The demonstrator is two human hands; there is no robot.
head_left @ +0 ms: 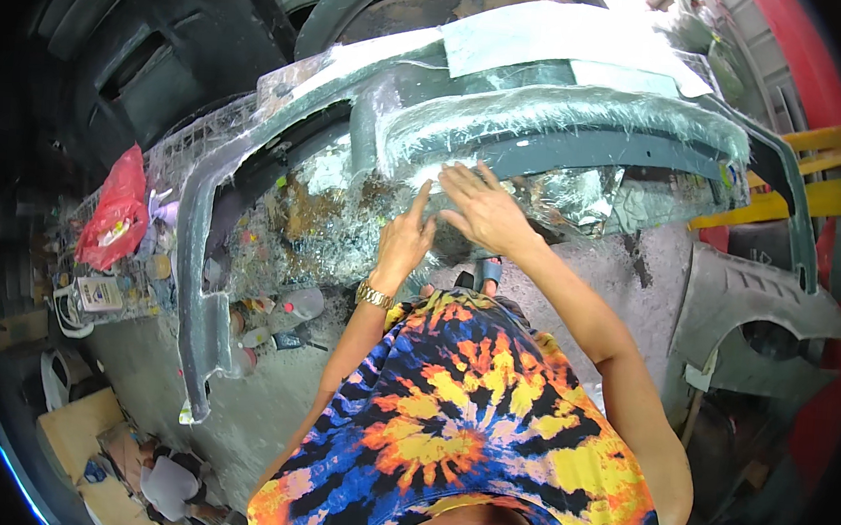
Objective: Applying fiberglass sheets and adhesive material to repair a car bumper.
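A big grey moulded car body panel (196, 218), its shape like a bumper, stretches across the workbench in front of me. Frayed glass-fibre matting (568, 112) coats its raised middle section. My right hand (488, 209) lies palm down with fingers outstretched, touching a small white patch of fibre (433, 175) at the lower edge of that section. Close beside it, my left hand (405, 247) reaches its index finger to the same patch, thumb apart. Neither hand visibly grips anything. A metal watch (373, 295) circles my left wrist.
White sheets of matting (563, 40) drape over the panel's far edge. On the left are a red plastic bag (117, 210) and a white container (99, 294). A clear bottle (303, 303) is below the panel. A grey fender (745, 300) and yellow bars (825, 196) stand at right.
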